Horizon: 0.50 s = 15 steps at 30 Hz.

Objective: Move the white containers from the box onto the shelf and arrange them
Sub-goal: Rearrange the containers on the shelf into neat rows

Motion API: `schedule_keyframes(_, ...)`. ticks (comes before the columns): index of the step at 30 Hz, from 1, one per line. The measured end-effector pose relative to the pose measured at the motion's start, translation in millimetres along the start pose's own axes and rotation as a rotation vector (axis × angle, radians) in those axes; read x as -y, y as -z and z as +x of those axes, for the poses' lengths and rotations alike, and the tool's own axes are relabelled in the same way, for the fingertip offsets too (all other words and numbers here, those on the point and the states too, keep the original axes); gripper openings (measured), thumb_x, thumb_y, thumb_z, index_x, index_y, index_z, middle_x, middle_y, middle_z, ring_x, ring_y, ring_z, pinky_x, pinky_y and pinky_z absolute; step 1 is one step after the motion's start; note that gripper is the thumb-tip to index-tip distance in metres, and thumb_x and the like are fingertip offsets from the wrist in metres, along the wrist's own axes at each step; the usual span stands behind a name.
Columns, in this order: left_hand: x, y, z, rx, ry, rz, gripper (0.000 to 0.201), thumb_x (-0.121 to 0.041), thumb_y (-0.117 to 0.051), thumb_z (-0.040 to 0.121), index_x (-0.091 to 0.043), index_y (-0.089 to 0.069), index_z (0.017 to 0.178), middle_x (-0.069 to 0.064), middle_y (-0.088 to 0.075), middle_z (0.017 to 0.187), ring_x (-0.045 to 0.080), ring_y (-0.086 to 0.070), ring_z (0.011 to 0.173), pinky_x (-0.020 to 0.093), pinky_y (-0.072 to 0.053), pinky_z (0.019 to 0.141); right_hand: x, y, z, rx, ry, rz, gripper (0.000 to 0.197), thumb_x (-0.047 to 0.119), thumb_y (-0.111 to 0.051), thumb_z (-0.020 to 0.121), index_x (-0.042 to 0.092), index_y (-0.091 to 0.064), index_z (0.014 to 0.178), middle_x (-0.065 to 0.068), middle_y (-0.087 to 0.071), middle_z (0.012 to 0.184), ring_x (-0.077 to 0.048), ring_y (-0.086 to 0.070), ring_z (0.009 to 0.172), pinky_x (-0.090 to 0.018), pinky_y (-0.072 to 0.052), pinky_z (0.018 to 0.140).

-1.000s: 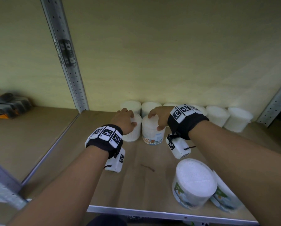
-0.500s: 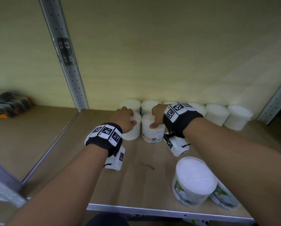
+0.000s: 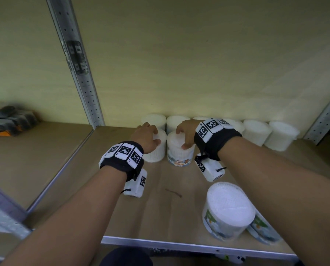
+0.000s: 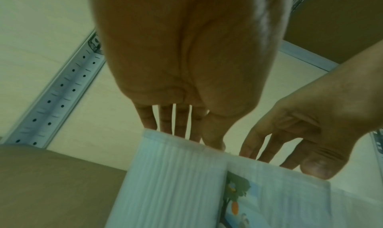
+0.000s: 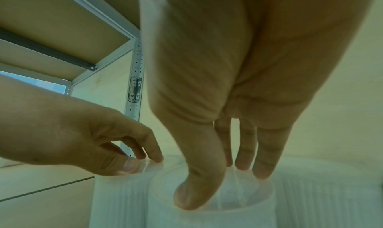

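Two white ribbed containers stand side by side on the shelf board, just in front of a back row of several white containers. My left hand grips the left container from above, thumb at the near rim and fingers over the far side. The right container, which has a "cotton buds" label, is held the same way by my right hand. In the left wrist view my left hand reaches over its container. In the right wrist view my right hand pinches its container's lid.
Two more labelled containers sit near the shelf's front edge at the right, one upright, one partly hidden by my right forearm. A metal upright bounds the bay on the left, another on the right. Dark and orange items lie on the neighbouring shelf.
Both hands stay on their containers. My right hand has shifted a little left and further over its lid; the two containers remain side by side.
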<state>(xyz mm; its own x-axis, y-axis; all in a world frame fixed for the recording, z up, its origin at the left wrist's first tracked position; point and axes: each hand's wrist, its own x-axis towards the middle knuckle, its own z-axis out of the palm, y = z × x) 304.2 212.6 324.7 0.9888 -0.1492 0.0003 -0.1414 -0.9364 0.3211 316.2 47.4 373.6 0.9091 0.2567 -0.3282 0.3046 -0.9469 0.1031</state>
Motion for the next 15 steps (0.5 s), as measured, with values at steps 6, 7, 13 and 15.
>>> schedule_keyframes(6,3.7,7.6,0.1,0.105,-0.029,-0.023,0.043,-0.021,-0.052,0.096,-0.013,-0.042,0.137,0.008,-0.036,0.145,0.027,-0.038,0.131,0.032,-0.031,0.106,-4.7,-4.3,6.3,-0.034,0.016,0.071,0.068,0.033,-0.072,0.082,0.008,-0.046,0.139,-0.010,-0.050,0.141,-0.027,-0.051,0.126,-0.034,-0.042,0.104)
schedule_keyframes(7,5.4,10.0,0.1,0.132,-0.036,-0.032,0.043,-0.017,-0.052,0.096,-0.014,-0.042,0.138,0.006,-0.035,0.147,0.026,-0.038,0.133,0.031,-0.032,0.106,-6.5,-5.4,9.6,-0.043,0.017,0.076,0.066,0.032,-0.073,0.081,0.008,-0.048,0.137,-0.009,-0.052,0.139,-0.027,-0.052,0.125,-0.033,-0.043,0.103)
schedule_keyframes(13,13.5,22.5,8.4,0.238,-0.109,-0.013,0.060,0.013,-0.043,0.084,-0.025,-0.053,0.129,0.002,-0.037,0.149,0.024,-0.039,0.135,0.037,-0.040,0.106,-9.3,-5.8,8.9,-0.099,-0.030,0.182,0.063,0.019,-0.079,0.076,0.015,-0.053,0.133,-0.009,-0.054,0.136,-0.026,-0.053,0.125,-0.029,-0.044,0.094)
schedule_keyframes(15,12.8,19.9,9.7,0.147,-0.100,-0.072,0.053,0.009,-0.044,0.085,-0.021,-0.056,0.126,0.004,-0.043,0.145,0.023,-0.041,0.133,0.032,-0.038,0.103,-6.0,-3.6,4.8,-0.102,-0.040,0.158,0.062,0.020,-0.079,0.076,0.015,-0.053,0.133,-0.008,-0.054,0.136,-0.026,-0.053,0.125,-0.029,-0.044,0.094)
